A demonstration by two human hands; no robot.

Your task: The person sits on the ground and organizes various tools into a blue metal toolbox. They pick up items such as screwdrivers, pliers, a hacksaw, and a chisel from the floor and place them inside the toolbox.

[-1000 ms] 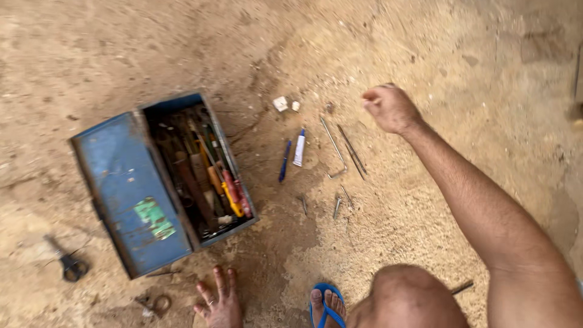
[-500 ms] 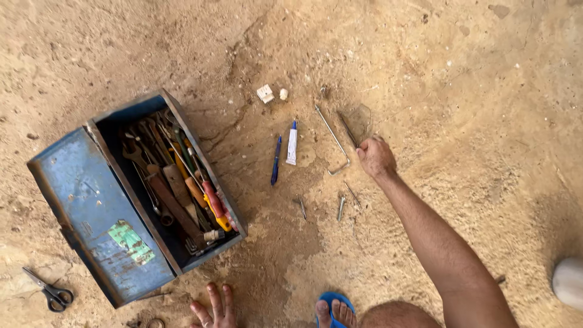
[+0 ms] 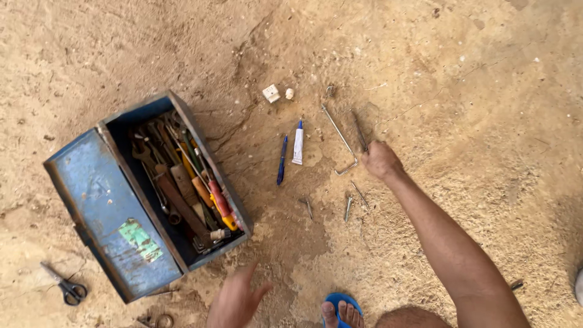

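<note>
My right hand (image 3: 380, 160) is on the dirt ground, its fingers closed around the near end of a thin dark metal rod (image 3: 359, 129). A longer bent metal rod (image 3: 337, 135) lies just left of it. Further left lie a white tube with a blue cap (image 3: 297, 143) and a blue pen (image 3: 282, 159). A few screws (image 3: 348, 208) are scattered below the hand. My left hand (image 3: 235, 300) hovers blurred at the bottom, fingers spread and holding nothing, near the front corner of an open blue metal toolbox (image 3: 73, 176) full of wrenches and screwdrivers.
Black-handled scissors (image 3: 64, 285) lie on the ground at the lower left. A small white block (image 3: 271, 93) and a white bit (image 3: 289, 93) sit above the pen. My foot in a blue sandal (image 3: 342, 311) is at the bottom edge. All around is bare sandy soil.
My right hand came down from the upper right onto the metal rods and closed on the thin one. My left hand moved rightward along the bottom edge.
</note>
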